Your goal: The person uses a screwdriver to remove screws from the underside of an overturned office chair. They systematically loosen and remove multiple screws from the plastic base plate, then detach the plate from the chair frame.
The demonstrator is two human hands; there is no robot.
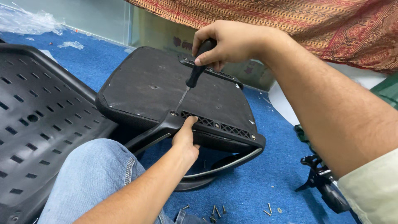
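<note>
Blue carpeted floor (257, 186) holds an upturned black chair seat (166, 89), where the right hand (226, 41), fingers wrapped around a screwdriver (195, 74), should keep it square to the seat's near-edge armrest bracket (207, 122) while the left hand (185, 139), fingers gripping, steadies that bracket.

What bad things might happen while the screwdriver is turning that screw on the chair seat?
The screwdriver tip sits close to the left hand's thumb on the armrest bracket; a slip might jab it. The seat is propped at a tilt, so it might shift under pressure. Loose screws on the carpet could get lost or knelt on.
</note>
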